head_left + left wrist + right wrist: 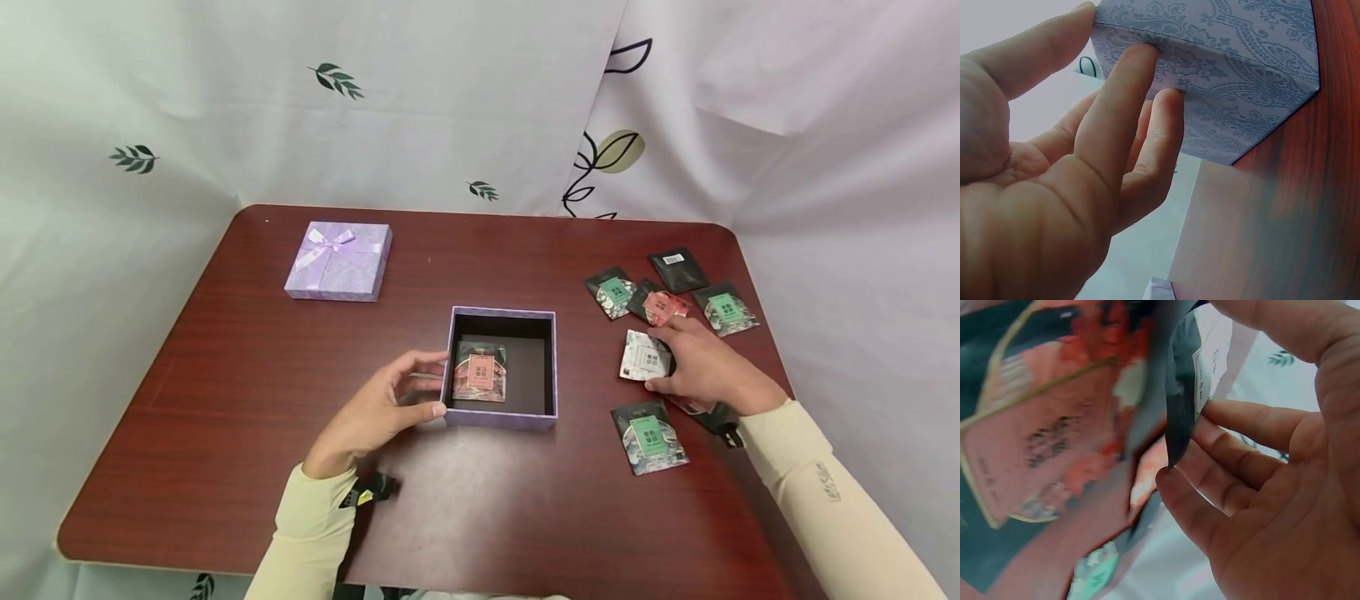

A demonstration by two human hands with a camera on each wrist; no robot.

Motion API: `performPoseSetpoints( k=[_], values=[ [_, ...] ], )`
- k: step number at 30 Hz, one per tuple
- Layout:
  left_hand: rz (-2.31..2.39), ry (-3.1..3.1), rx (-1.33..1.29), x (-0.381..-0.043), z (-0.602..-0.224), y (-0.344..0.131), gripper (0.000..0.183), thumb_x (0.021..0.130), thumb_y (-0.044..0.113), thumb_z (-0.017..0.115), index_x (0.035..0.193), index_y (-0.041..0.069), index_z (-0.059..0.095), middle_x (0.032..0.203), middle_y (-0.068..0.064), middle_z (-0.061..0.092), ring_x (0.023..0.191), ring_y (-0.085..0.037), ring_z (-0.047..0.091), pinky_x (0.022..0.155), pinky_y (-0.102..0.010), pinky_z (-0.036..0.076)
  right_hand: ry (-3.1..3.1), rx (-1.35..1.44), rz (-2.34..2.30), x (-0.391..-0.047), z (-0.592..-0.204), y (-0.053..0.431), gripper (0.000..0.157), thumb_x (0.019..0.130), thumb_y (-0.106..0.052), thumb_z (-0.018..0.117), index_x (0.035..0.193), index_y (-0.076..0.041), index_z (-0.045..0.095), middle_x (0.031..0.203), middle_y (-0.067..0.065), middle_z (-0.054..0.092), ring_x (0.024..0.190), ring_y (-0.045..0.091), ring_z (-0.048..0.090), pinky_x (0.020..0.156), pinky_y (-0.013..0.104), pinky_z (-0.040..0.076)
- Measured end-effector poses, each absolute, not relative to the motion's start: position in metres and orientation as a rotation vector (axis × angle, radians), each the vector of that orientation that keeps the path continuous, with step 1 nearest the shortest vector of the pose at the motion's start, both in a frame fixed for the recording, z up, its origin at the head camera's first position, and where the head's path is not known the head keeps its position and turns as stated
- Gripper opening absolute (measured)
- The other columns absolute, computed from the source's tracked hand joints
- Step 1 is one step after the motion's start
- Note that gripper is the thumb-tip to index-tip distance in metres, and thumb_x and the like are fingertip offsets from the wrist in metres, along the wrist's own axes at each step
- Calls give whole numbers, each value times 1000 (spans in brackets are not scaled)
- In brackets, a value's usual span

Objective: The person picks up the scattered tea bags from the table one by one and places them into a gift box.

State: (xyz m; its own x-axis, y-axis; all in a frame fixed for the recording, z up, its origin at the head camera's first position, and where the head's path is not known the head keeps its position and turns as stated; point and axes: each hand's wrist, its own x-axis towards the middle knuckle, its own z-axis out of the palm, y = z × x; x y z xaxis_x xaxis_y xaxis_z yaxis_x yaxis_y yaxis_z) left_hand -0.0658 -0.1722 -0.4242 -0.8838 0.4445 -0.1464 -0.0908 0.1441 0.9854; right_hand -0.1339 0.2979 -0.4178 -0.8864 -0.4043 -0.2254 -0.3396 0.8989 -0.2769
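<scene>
Pale-yellow sleeves [825, 492] cover both forearms, the left one rising from the near edge of the table [225, 375], the right one slanting in from the lower right corner. The left hand [375, 408] faces its palm toward the purple box [501, 420] near the middle of the table; its thumb touches the near left corner, and its fingers, spread and only slightly bent, rest against the patterned left wall. Inside that box, on the left side of the dark floor, a red-labelled packet [481, 372] lies face up.

Well to the right, the right hand [705, 362] arches over a group of packets, its wrist above a partly covered packet [692, 406]. It pinches the white packet [639, 357] at the edges — thumb on one side, fingertips on the other, as the right wrist view shows.

Around it lie a lower green-labelled packet [649, 438] toward the near side and, beyond the hand, two more green-labelled packets [615, 292], another red-labelled one [662, 305] and a black packet with a barcode [678, 270]. Far left sits the lilac lid [341, 260] — ribbon and bow uppermost.
</scene>
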Motion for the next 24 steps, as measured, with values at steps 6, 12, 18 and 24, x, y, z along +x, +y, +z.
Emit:
performPoseSetpoints(
  k=[6, 12, 18, 24],
  values=[
    [1791, 2023, 340, -66, -424, -172, 69, 91, -4, 78, 153, 1, 48, 142, -29, 56, 131, -49, 59, 94, -26, 58, 2809, -596, -329, -129, -394, 287, 80, 83, -33, 88, 145, 8, 56, 155, 33, 46, 144, 52, 42, 116, 66, 39],
    [1778, 2030, 336, -67, -423, -173, 70, 91, -2, 79, 153, 2, 48, 142, -27, 56, 132, -48, 60, 95, -26, 57, 2886, -693, -338, -121, -367, 270, 81, 85, -35, 86, 147, 6, 55, 154, 28, 47, 145, 46, 42, 116, 62, 39],
    [1775, 2033, 328, -67, -422, -173, 69, 91, -2, 79, 153, 4, 49, 143, -28, 56, 132, -46, 60, 95, -26, 57, 2962, -846, -372, -115, -343, 245, 78, 82, -36, 86, 144, 2, 59, 132, 16, 59, 124, 33, 54, 103, 55, 49],
    [1760, 2037, 329, -67, -422, -173, 70, 92, -1, 79, 154, 4, 48, 142, -25, 57, 132, -44, 61, 95, -26, 57, 2955, -983, -384, -113, -326, 216, 75, 82, -38, 86, 142, 0, 61, 132, 13, 59, 121, 29, 54, 101, 50, 51]
  ],
)
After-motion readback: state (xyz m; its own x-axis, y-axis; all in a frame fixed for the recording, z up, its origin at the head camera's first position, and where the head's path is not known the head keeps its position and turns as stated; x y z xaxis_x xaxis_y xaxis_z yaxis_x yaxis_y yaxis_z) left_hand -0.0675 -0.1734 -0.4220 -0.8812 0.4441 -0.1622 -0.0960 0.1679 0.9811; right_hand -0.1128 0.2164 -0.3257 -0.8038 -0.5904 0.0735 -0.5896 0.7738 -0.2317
